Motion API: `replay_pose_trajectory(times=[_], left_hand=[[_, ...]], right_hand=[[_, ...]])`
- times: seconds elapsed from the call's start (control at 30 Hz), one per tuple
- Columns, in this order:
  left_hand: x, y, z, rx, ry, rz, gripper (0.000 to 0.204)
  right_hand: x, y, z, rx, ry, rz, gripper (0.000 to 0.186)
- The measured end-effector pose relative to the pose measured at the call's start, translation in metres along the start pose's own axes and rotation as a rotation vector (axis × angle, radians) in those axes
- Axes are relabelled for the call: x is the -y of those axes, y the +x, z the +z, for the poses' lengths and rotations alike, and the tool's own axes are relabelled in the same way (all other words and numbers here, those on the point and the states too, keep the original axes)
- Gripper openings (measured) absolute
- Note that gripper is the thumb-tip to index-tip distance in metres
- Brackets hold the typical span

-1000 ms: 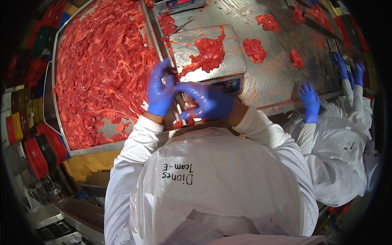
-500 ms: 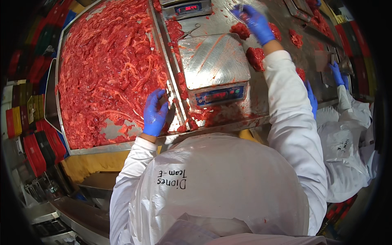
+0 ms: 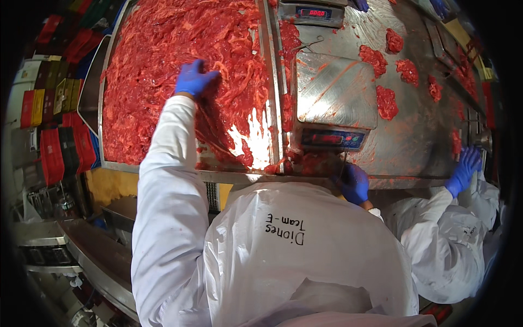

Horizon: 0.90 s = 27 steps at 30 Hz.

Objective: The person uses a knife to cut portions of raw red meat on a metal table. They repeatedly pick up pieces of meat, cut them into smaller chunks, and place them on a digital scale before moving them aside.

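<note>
Over the wide metal tray (image 3: 103, 117) of raw red meat strips (image 3: 158, 71), my left hand (image 3: 196, 80) in a blue glove reaches out with thumb and fingers apart, at or just above the meat. My right hand (image 3: 355, 184), also blue-gloved, is low by the table's front edge, close to the nearer scale (image 3: 335, 90). Its fingers are curled, and a thin, dark, upright sliver shows beside them; what it is cannot be made out. The scale's steel plate carries only smears. Several meat portions (image 3: 387, 103) lie on the steel table to its right.
A second scale (image 3: 313, 12) stands farther back, with scissors-like metal handles (image 3: 310, 44) between the two. At right, a co-worker's gloved hand (image 3: 466, 170) is at the table edge. Red and black crates (image 3: 52, 155) are stacked at far left.
My left hand has moved from the tray's near right corner out over the meat. My right hand has come back from the table's far side to the front edge. The view has shifted.
</note>
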<state>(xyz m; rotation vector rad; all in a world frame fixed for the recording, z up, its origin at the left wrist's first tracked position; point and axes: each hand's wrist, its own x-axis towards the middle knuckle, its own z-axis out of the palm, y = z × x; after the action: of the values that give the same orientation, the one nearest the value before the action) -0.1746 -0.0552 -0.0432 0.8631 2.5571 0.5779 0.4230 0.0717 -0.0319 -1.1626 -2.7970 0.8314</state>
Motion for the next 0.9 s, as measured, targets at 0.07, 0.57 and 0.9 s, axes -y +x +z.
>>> replay_pose_trajectory(times=[0.07,0.57,0.9], left_hand=[[-0.064,-0.041,0.014,0.159,-0.043,0.052,0.072],[-0.095,-0.161,0.047,0.447,-0.094,0.019,0.032],[-0.092,-0.216,0.111,0.446,0.164,0.429,0.026]], right_hand=[[0.0,-0.002,0.01,-0.041,-0.013,0.058,0.039],[-0.002,0.003,0.007,-0.048,-0.011,0.037,0.043],[-0.002,-0.003,0.008,-0.162,0.031,-0.031,0.043]])
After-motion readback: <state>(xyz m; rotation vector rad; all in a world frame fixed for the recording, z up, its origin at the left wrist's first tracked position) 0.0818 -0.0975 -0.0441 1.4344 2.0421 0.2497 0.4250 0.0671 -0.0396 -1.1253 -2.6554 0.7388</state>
